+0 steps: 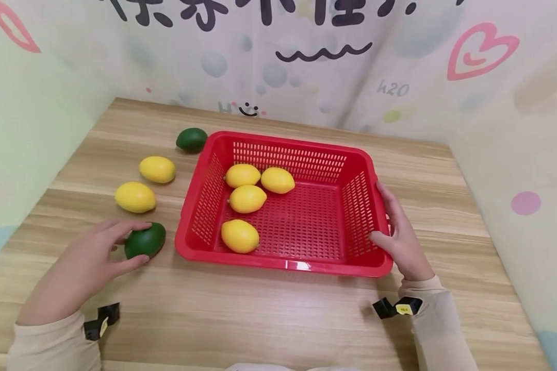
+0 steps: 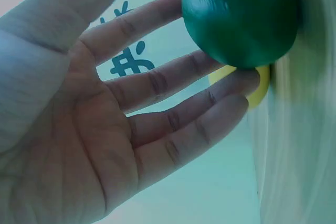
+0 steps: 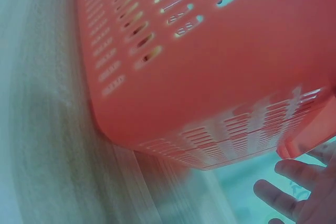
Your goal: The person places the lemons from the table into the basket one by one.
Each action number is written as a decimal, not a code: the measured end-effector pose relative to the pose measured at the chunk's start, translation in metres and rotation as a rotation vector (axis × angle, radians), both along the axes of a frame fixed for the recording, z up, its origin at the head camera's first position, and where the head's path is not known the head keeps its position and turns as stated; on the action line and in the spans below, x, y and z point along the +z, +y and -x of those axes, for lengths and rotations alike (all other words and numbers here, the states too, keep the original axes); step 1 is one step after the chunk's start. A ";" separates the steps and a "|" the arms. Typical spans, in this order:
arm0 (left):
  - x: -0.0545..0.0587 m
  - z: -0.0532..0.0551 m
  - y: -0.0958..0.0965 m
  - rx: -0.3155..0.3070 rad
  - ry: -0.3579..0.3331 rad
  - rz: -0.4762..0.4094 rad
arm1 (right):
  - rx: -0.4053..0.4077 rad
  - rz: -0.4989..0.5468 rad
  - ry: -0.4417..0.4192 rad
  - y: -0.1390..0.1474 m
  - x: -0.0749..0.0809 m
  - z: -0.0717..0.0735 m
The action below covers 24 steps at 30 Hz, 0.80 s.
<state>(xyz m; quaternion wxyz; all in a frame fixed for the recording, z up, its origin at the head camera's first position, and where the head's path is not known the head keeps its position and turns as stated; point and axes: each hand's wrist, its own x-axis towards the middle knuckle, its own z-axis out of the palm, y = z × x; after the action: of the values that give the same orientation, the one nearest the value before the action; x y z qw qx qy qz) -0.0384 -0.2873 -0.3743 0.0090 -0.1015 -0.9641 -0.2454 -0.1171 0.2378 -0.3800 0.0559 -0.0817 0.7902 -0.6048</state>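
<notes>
A dark green lime (image 1: 145,241) lies left of the red plastic basket (image 1: 278,265). My left hand (image 1: 97,252) pinches it between the thumb and the fingers; in the left wrist view the fingertips touch the lime (image 2: 241,17) and the other fingers spread below. Over at the basket's right side, my right hand (image 1: 401,239) grips the rim, its thumb over the edge and the fingers outside. Inside the basket lie several yellow lemons, one (image 1: 240,236) near the front left and the others (image 1: 247,199) grouped further back. The right wrist view shows the basket's slotted outer wall (image 3: 220,66).
Two yellow lemons (image 1: 135,197) lie on the wooden table (image 1: 269,319) beyond my left hand. Another green lime (image 1: 192,139) sits by the basket's back left corner. A printed wall covering (image 1: 297,87) stands behind the table.
</notes>
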 end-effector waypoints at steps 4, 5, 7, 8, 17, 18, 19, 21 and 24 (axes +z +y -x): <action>-0.006 0.002 0.000 -0.025 0.000 -0.008 | -0.005 -0.016 0.006 0.000 -0.001 0.000; -0.008 0.003 0.001 -0.029 0.010 -0.007 | -0.006 -0.018 0.005 0.000 -0.001 0.000; -0.011 0.006 0.003 -0.032 0.034 -0.008 | -0.008 -0.023 0.004 0.000 -0.001 0.001; -0.012 0.008 0.004 -0.030 0.042 -0.011 | -0.009 -0.022 0.003 0.000 -0.001 0.002; -0.011 0.015 0.006 -0.012 0.077 -0.046 | -0.007 -0.019 0.011 -0.001 -0.001 0.002; -0.009 0.015 0.005 -0.002 0.068 -0.056 | -0.008 -0.021 0.011 -0.001 -0.001 0.002; -0.007 0.014 0.004 0.005 0.074 -0.059 | -0.008 -0.020 0.009 -0.001 -0.001 0.002; -0.002 0.014 0.002 0.011 0.098 -0.058 | -0.010 -0.015 0.002 -0.002 -0.001 0.001; 0.004 0.016 0.000 -0.007 0.191 -0.039 | -0.020 -0.012 -0.008 -0.001 -0.002 -0.001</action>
<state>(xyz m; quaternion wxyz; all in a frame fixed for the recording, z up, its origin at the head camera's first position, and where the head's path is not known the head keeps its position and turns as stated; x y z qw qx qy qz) -0.0544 -0.2869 -0.3698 0.1018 -0.1275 -0.9535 -0.2534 -0.1161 0.2366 -0.3817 0.0537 -0.0712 0.7943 -0.6010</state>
